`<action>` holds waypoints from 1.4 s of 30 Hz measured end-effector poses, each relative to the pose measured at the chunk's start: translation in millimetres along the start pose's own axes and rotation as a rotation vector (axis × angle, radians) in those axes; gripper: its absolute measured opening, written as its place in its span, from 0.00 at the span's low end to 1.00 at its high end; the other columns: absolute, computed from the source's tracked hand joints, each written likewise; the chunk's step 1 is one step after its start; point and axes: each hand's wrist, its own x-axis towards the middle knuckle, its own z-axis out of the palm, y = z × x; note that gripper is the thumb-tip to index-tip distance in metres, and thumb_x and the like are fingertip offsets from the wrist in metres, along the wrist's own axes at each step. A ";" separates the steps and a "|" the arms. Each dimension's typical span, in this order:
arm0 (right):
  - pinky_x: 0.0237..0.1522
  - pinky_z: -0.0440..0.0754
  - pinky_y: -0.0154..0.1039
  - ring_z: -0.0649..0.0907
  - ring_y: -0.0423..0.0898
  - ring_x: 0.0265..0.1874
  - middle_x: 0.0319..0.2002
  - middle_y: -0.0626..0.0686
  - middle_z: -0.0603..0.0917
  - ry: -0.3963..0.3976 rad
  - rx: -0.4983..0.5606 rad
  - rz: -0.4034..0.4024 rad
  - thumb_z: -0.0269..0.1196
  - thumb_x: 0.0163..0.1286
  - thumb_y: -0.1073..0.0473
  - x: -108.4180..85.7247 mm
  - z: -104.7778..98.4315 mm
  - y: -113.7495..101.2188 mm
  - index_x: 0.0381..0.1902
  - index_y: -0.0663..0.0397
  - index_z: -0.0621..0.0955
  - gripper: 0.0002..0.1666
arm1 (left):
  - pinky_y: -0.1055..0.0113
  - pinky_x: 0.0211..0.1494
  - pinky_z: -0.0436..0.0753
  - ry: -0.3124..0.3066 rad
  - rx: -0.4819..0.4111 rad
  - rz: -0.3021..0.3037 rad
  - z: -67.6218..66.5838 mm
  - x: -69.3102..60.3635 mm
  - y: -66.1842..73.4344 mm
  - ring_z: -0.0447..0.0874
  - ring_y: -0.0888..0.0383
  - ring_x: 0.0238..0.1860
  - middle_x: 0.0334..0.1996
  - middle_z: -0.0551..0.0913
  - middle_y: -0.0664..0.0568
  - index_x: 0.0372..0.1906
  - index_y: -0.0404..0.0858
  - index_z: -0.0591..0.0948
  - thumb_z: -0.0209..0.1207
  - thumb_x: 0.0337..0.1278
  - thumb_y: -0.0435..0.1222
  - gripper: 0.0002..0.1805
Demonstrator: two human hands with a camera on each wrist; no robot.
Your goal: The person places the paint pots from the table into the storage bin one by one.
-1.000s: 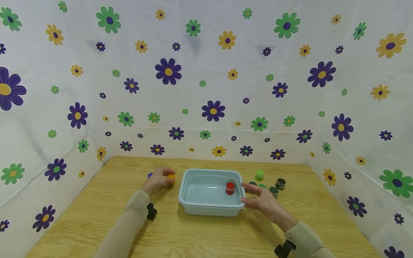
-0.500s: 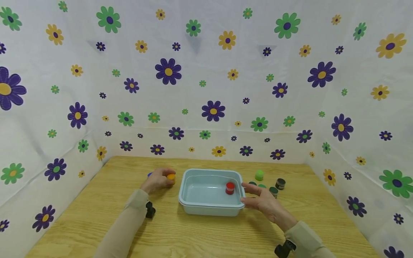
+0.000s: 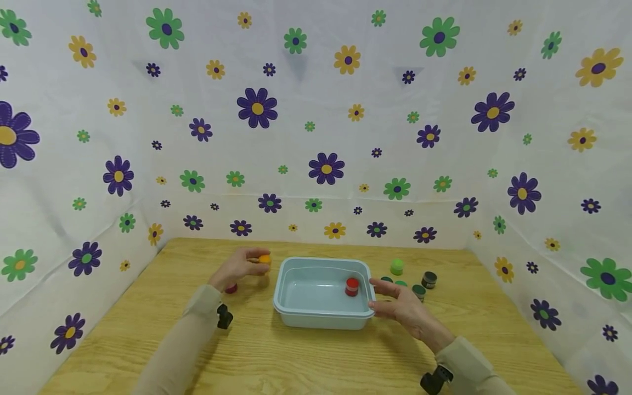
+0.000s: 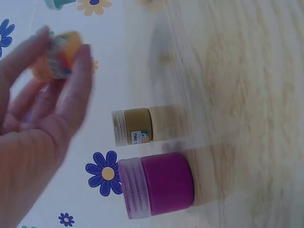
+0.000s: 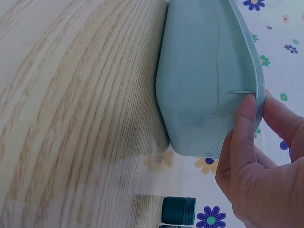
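Note:
My left hand (image 3: 238,267) pinches a small orange paint jar (image 3: 265,260) between thumb and fingers, raised left of a pale blue plastic tub (image 3: 316,315). The left wrist view shows this orange jar (image 4: 59,58) blurred and tilted. An ochre jar (image 4: 137,126) and a larger-looking magenta jar (image 4: 167,183) stand near that hand; the magenta jar (image 3: 231,288) is partly behind the wrist in the head view. My right hand (image 3: 406,311) holds the tub's right rim, thumb and fingers on either side of the wall (image 5: 204,95). Inside the tub is a red jar (image 3: 351,287).
Right of the tub, a light green jar (image 3: 396,267), a black jar (image 3: 429,280) and a dark green jar (image 3: 418,292) stand on the wooden table (image 3: 306,362). More green lids are partly hidden behind the right hand. A flowered white sheet (image 3: 296,142) surrounds the table.
My left hand has lifted the orange jar up off the table. The magenta jar now shows below the hand, and the blue jar behind it is hidden. My right hand stays on the tub.

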 end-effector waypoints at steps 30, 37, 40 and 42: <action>0.51 0.86 0.43 0.84 0.47 0.48 0.68 0.68 0.67 -0.034 0.020 -0.025 0.71 0.61 0.62 1.2 -0.7 1.7 0.72 0.59 0.66 0.44 | 0.59 0.56 0.85 0.121 -0.053 0.056 53.3 -6.6 65.2 0.84 0.55 0.47 0.47 0.87 0.49 0.56 0.40 0.82 0.73 0.49 0.39 0.26; 0.51 0.86 0.43 0.84 0.48 0.49 0.68 0.68 0.67 -0.031 0.013 -0.027 0.70 0.61 0.62 0.3 -1.4 2.3 0.72 0.59 0.66 0.43 | 0.60 0.55 0.85 0.110 -0.058 0.055 72.4 -6.2 72.3 0.85 0.55 0.46 0.47 0.87 0.50 0.54 0.41 0.83 0.73 0.48 0.37 0.24; 0.51 0.86 0.43 0.84 0.48 0.49 0.68 0.68 0.67 -0.034 0.019 -0.025 0.71 0.61 0.62 -0.2 -1.4 2.5 0.72 0.59 0.66 0.43 | 0.59 0.56 0.85 0.128 -0.041 0.032 80.7 -6.2 73.2 0.85 0.56 0.47 0.47 0.87 0.49 0.53 0.41 0.84 0.74 0.47 0.37 0.24; 0.51 0.86 0.43 0.84 0.48 0.49 0.68 0.69 0.67 -0.037 0.019 -0.024 0.70 0.61 0.62 -0.3 -1.6 2.6 0.72 0.59 0.66 0.43 | 0.58 0.56 0.85 0.133 -0.022 0.024 86.3 -6.5 74.0 0.85 0.56 0.47 0.47 0.87 0.50 0.52 0.42 0.84 0.74 0.47 0.37 0.23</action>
